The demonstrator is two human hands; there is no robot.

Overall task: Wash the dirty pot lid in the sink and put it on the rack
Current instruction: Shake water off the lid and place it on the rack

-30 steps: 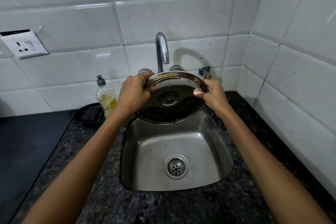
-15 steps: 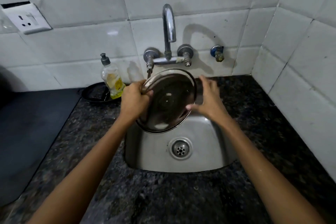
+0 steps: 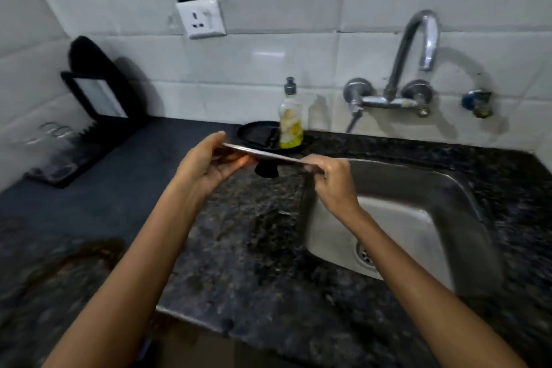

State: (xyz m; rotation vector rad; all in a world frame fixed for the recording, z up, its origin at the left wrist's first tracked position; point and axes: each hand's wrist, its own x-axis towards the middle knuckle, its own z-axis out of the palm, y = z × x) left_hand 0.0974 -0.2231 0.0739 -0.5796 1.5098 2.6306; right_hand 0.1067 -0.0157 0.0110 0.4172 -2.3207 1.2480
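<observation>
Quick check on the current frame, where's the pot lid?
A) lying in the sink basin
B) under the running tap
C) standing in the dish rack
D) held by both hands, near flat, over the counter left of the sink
D: the left hand and right hand grip opposite edges of the pot lid, seen nearly edge-on with its knob pointing down, above the counter beside the sink; the rack sits further left.

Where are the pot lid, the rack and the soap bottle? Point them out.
pot lid (image 3: 268, 155): head view, on its thin metal rim.
rack (image 3: 89, 140): head view, on its black slotted base.
soap bottle (image 3: 290, 125): head view, on its yellow body.
</observation>
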